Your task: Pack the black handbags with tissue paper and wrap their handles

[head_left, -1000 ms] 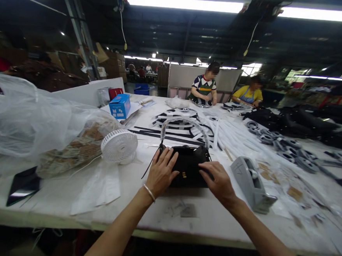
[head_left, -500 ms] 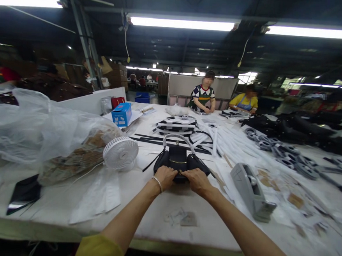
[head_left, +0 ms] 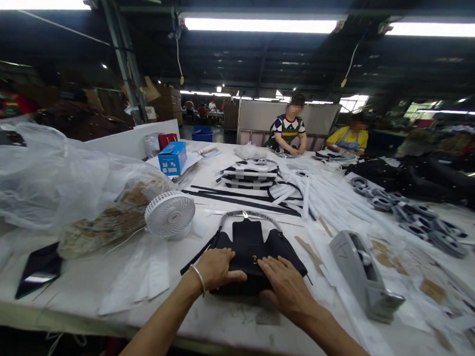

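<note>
A black handbag (head_left: 245, 246) lies on the white table in front of me, its wrapped handle (head_left: 246, 215) arching at the far side. A small gold-coloured fitting shows on its front. My left hand (head_left: 217, 269) rests on the bag's left part with fingers stretched out and thumb pointing inward. On the right part lies my right hand (head_left: 285, 281), its fingers extended flat over the surface beside the gold fitting. Neither hand is wrapped round the bag.
A white fan (head_left: 170, 214) and a plastic bag of brown material (head_left: 113, 215) stand left. At right is a grey tape dispenser (head_left: 364, 276). Black strips (head_left: 239, 201), a blue box (head_left: 172, 158) and wrapped black pieces (head_left: 249, 174) lie beyond. Two people work across the table.
The bag has come nearer to me and lies flatter. My hands, which met near the gold fitting, have moved apart and now lie spread on its two sides.
</note>
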{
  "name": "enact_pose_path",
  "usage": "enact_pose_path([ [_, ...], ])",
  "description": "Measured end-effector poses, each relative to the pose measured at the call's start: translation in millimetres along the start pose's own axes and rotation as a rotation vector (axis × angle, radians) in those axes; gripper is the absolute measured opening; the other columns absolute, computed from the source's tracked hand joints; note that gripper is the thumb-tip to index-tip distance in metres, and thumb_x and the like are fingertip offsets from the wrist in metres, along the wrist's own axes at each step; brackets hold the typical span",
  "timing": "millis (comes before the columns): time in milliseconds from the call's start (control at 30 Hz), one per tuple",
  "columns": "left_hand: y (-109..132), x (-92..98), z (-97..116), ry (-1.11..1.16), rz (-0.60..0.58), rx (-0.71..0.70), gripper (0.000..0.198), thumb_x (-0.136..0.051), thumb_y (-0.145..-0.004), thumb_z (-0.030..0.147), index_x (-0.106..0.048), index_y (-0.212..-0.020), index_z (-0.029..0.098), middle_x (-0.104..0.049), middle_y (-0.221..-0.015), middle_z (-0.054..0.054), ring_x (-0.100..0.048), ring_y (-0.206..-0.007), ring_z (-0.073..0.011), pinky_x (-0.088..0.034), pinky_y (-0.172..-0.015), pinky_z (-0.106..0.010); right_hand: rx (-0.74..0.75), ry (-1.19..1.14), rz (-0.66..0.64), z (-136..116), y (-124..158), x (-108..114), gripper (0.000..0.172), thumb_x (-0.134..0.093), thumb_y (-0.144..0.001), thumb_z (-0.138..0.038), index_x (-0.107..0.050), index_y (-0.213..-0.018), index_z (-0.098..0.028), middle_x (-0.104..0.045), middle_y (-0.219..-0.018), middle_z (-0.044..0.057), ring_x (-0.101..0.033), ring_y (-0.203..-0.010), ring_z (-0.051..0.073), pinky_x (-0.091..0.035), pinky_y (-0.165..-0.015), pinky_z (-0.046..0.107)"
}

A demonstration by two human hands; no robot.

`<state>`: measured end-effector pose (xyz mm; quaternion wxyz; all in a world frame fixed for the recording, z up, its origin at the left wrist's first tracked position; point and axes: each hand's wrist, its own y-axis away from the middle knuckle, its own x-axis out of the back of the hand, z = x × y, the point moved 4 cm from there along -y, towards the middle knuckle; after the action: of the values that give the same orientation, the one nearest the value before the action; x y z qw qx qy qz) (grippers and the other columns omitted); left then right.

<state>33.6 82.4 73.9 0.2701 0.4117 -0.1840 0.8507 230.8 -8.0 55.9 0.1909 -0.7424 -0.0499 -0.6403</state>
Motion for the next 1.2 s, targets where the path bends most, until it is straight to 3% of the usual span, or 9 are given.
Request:
enact_pose_path([
  [100,-5,1.9,2,-0.066,-0.068,0.004,0.065,-0.064,-0.071,0.071,-0.071,-0.103,0.015,-0.069,-0.109,-0.022,-0.063,-0.105,-0.0432,-0.043,-0.095,-0.049,-0.010,-0.048,-0.078,3,-11,8,0.057,-0.069,-0.081,-0.033,-0.056,-0.134,-0.018,-0.058,-0.135,0.015,-0.054,-0.126,0.030,-0.037,-0.109,0.051],
  [267,13,-15.4,37,-0.294,0.008,-0.095,0.055,-0.062,-0.082,0.058,-0.063,-0.119,0.016,-0.068,-0.115,-0.018,-0.061,-0.110,-0.0354,-0.042,-0.098,-0.047,0.034,-0.068,-0.132,4,-14,8,0.058,-0.072,-0.080,-0.036,-0.057,-0.133,-0.018,-0.059,-0.133,0.015,-0.055,-0.124,0.031,-0.037,-0.109,0.052],
  [367,18,-21.6,45,-0.332,-0.097,-0.053,0.044,-0.055,-0.088,0.054,-0.066,-0.109,0.017,-0.071,-0.107,-0.014,-0.065,-0.101,-0.0336,-0.047,-0.091,-0.046,0.075,-0.063,-0.126,7,-12,2,0.059,-0.075,-0.077,-0.031,-0.059,-0.132,-0.018,-0.062,-0.130,0.014,-0.057,-0.122,0.031,-0.038,-0.108,0.051],
  [467,4,2.6,25,-0.013,-0.030,0.083,0.035,-0.050,-0.091,0.052,-0.070,-0.099,0.024,-0.072,-0.106,-0.008,-0.065,-0.105,-0.0297,-0.046,-0.094,-0.040,0.112,-0.059,-0.031,9,-9,-3,0.051,-0.071,-0.079,-0.021,-0.061,-0.128,-0.020,-0.065,-0.126,0.011,-0.061,-0.117,0.030,-0.043,-0.104,0.049],
  [567,-15,34.8,-21,0.316,0.276,0.338,0.037,-0.062,-0.083,0.048,-0.068,-0.107,0.021,-0.066,-0.124,-0.011,-0.050,-0.128,-0.0320,-0.036,-0.107,-0.041,0.186,-0.057,0.165,8,-2,-6,0.038,-0.057,-0.087,-0.012,-0.063,-0.124,-0.020,-0.068,-0.122,0.008,-0.064,-0.111,0.026,-0.045,-0.100,0.046],
  [733,-36,17.6,-60,0.603,0.161,0.401,0.057,-0.057,-0.077,0.067,-0.072,-0.087,0.013,-0.075,-0.090,-0.017,-0.067,-0.100,-0.0331,-0.052,-0.089,-0.043,0.326,-0.020,0.421,5,14,-3,0.037,-0.042,-0.094,-0.007,-0.064,-0.120,-0.019,-0.071,-0.117,0.006,-0.067,-0.106,0.021,-0.045,-0.099,0.041],
  [867,-40,10.2,-43,0.819,0.171,0.284,0.067,-0.046,-0.082,0.071,-0.070,-0.100,0.011,-0.074,-0.093,-0.013,-0.069,-0.091,-0.0254,-0.054,-0.087,-0.037,0.355,-0.005,0.494,11,13,5,0.041,-0.041,-0.095,-0.007,-0.059,-0.129,-0.023,-0.070,-0.119,0.004,-0.063,-0.114,0.020,-0.037,-0.108,0.046],
  [1067,-32,46.5,-5,0.818,0.234,0.012,0.044,-0.059,-0.083,0.051,-0.068,-0.109,0.016,-0.070,-0.105,-0.005,-0.061,-0.103,-0.0229,-0.045,-0.097,-0.033,0.186,0.094,0.529,28,0,-3,0.061,-0.036,-0.093,-0.002,-0.033,-0.150,-0.022,-0.053,-0.142,0.006,-0.042,-0.137,0.023,-0.033,-0.113,0.048],
  [1200,-13,28.0,9,0.773,0.163,-0.025,0.037,-0.062,-0.082,0.043,-0.064,-0.109,0.017,-0.066,-0.104,-0.006,-0.061,-0.098,-0.0227,-0.048,-0.090,-0.035,0.126,0.159,0.444,35,3,-29,0.071,-0.030,-0.090,0.003,-0.016,-0.155,-0.022,-0.045,-0.149,0.006,-0.035,-0.141,0.024,-0.034,-0.113,0.049],
])
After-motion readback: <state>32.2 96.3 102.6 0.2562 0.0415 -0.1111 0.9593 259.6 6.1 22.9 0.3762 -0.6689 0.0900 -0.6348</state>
